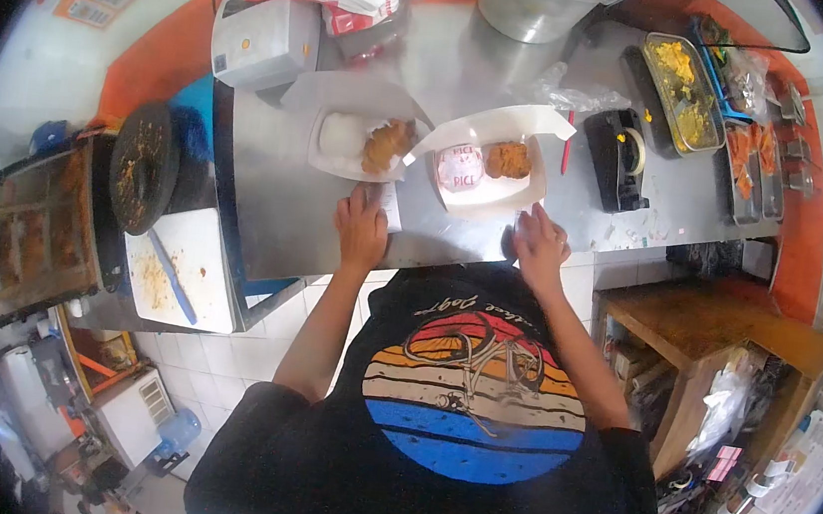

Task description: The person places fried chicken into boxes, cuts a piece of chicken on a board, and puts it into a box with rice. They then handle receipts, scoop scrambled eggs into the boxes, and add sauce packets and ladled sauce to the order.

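Two open white paper food boxes stand side by side on the steel table. The left box (341,166) holds a pale white portion (343,136) and a brown fried piece (388,146). In the right box (488,201) lie a round wrapped packet (459,167) with red "PICI" print and a browned fried piece (509,161). My left hand (361,229) rests at the table's near edge below the left box, fingers apart, beside a white paper slip (391,207). Close to the right box's front corner is my right hand (540,243), its fingers loosely bent and apart.
A tape dispenser (614,163) and a red pen (567,145) lie right of the boxes. Beyond stand a tray of yellow food (684,95), a white printer (265,43) and a plastic tub (546,10). At left, a knife (172,276) lies on a white cutting board (206,256).
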`<state>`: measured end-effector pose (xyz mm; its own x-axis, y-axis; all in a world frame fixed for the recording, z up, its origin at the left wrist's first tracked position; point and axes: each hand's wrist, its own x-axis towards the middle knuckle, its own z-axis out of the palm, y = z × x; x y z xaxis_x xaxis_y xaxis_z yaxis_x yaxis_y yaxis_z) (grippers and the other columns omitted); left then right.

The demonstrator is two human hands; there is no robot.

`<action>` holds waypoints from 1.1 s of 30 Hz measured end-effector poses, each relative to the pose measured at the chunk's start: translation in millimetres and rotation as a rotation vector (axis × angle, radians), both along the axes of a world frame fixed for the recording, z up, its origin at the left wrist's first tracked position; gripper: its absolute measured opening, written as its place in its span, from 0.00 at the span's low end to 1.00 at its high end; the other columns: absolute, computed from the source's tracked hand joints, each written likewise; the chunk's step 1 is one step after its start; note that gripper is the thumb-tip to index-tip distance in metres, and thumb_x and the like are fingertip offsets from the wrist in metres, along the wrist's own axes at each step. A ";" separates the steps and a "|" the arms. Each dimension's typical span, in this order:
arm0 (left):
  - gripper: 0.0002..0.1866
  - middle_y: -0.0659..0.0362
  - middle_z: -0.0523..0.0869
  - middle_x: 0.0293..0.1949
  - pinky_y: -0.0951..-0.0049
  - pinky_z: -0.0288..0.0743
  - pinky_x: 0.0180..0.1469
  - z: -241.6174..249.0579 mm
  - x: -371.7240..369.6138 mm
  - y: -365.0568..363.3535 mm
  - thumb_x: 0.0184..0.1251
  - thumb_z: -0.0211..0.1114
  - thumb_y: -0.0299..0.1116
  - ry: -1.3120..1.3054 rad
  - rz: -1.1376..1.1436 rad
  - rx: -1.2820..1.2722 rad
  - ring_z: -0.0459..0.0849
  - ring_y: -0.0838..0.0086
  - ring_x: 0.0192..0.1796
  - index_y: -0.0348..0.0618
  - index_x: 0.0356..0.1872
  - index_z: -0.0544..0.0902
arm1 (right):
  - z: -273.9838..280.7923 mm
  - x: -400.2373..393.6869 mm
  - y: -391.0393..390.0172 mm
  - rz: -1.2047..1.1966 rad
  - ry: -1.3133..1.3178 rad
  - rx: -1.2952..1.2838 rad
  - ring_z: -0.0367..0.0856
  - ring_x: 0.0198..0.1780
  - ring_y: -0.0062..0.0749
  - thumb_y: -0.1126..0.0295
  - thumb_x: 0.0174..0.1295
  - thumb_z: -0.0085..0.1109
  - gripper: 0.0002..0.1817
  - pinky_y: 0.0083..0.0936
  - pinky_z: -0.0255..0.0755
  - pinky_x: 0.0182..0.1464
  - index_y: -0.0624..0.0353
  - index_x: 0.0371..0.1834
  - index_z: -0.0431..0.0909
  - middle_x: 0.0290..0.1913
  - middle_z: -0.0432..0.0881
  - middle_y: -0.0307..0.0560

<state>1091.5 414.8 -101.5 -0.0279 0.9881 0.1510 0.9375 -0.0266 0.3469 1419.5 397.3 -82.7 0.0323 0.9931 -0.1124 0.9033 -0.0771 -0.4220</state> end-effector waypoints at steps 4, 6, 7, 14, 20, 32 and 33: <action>0.25 0.51 0.80 0.60 0.52 0.64 0.62 -24.6 -34.7 0.9 0.59 0.53 0.27 -0.264 -0.064 0.040 0.73 0.51 0.55 0.42 0.60 0.79 | -9.2 13.1 30.5 -0.083 0.038 0.025 0.71 0.65 0.52 0.68 0.61 0.58 0.22 0.52 0.66 0.62 0.53 0.60 0.79 0.74 0.67 0.45; 0.26 0.50 0.81 0.60 0.53 0.64 0.64 -22.5 -43.7 -1.3 0.58 0.51 0.24 -0.338 -0.110 0.056 0.74 0.50 0.56 0.41 0.60 0.79 | -25.9 22.0 34.4 -0.084 0.297 0.082 0.71 0.66 0.55 0.73 0.58 0.58 0.23 0.47 0.68 0.63 0.59 0.60 0.77 0.74 0.66 0.52; 0.26 0.51 0.81 0.60 0.54 0.64 0.65 -17.5 -46.6 -1.7 0.57 0.51 0.23 -0.342 -0.132 0.056 0.74 0.50 0.57 0.40 0.60 0.79 | -25.3 20.4 36.0 -0.086 0.427 0.111 0.72 0.66 0.56 0.75 0.57 0.58 0.24 0.45 0.69 0.64 0.62 0.60 0.77 0.74 0.66 0.55; 0.25 0.53 0.83 0.61 0.59 0.66 0.65 -14.0 -52.4 0.6 0.55 0.52 0.21 -0.407 -0.181 0.078 0.75 0.51 0.55 0.42 0.56 0.82 | -8.4 13.4 31.7 -0.016 0.312 0.127 0.71 0.66 0.62 0.82 0.48 0.54 0.30 0.40 0.69 0.67 0.62 0.61 0.76 0.74 0.66 0.54; 0.24 0.57 0.81 0.63 0.57 0.65 0.64 -16.0 -46.9 -1.8 0.55 0.54 0.23 -0.226 -0.190 0.054 0.74 0.54 0.55 0.44 0.54 0.84 | -0.6 10.9 19.6 0.046 0.077 0.010 0.73 0.57 0.54 0.78 0.48 0.59 0.32 0.42 0.66 0.63 0.52 0.62 0.78 0.75 0.66 0.48; 0.19 0.46 0.78 0.56 0.52 0.66 0.60 -4.7 -31.0 7.2 0.54 0.58 0.24 -0.093 -0.096 0.185 0.74 0.51 0.55 0.42 0.49 0.84 | -2.0 23.8 3.5 -0.069 0.177 0.137 0.72 0.62 0.45 0.75 0.52 0.57 0.25 0.43 0.62 0.63 0.45 0.55 0.84 0.71 0.73 0.37; 0.17 0.46 0.79 0.53 0.53 0.67 0.59 -6.5 -31.3 8.1 0.55 0.58 0.24 -0.137 -0.100 0.194 0.74 0.51 0.54 0.41 0.48 0.83 | -1.7 25.1 3.9 -0.077 0.228 0.171 0.73 0.61 0.45 0.75 0.52 0.57 0.25 0.43 0.61 0.63 0.44 0.55 0.84 0.71 0.73 0.36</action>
